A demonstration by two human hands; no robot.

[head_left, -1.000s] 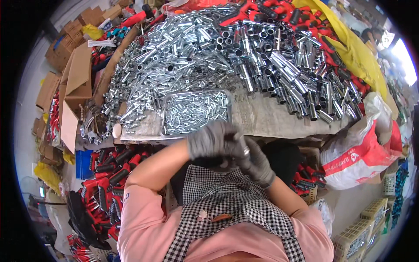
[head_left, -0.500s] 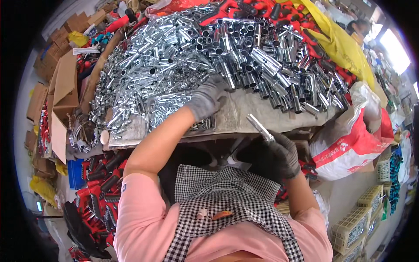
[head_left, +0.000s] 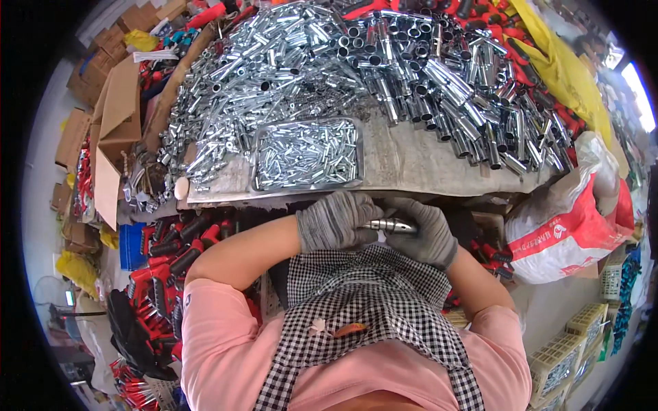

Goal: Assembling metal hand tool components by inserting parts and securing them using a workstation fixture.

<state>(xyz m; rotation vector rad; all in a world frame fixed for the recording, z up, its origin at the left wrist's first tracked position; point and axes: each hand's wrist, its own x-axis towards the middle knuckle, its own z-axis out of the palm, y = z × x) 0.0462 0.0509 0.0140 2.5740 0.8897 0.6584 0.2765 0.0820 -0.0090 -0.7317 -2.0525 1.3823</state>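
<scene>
Both my hands wear grey knit gloves and meet in front of my chest, just below the table's front edge. My right hand (head_left: 423, 231) grips a shiny metal tube (head_left: 389, 225) that lies sideways. My left hand (head_left: 336, 220) closes over the tube's left end. Just beyond the hands, a shallow clear tray (head_left: 306, 154) of small silver pins sits on the grey table (head_left: 425, 161). A large heap of chrome tubes (head_left: 439, 82) covers the far half of the table.
Cardboard boxes (head_left: 113, 130) stand at the left. Red-and-black handles (head_left: 161, 267) fill a bin below the table's left side. A red-and-white sack (head_left: 572, 219) sits at the right, with yellow crates (head_left: 569, 349) lower right. Yellow cloth (head_left: 562, 61) drapes the far right.
My left hand has come back from the tray area to my chest and now closes on the tube's end. My right hand has brought the tube up from the right to meet it.
</scene>
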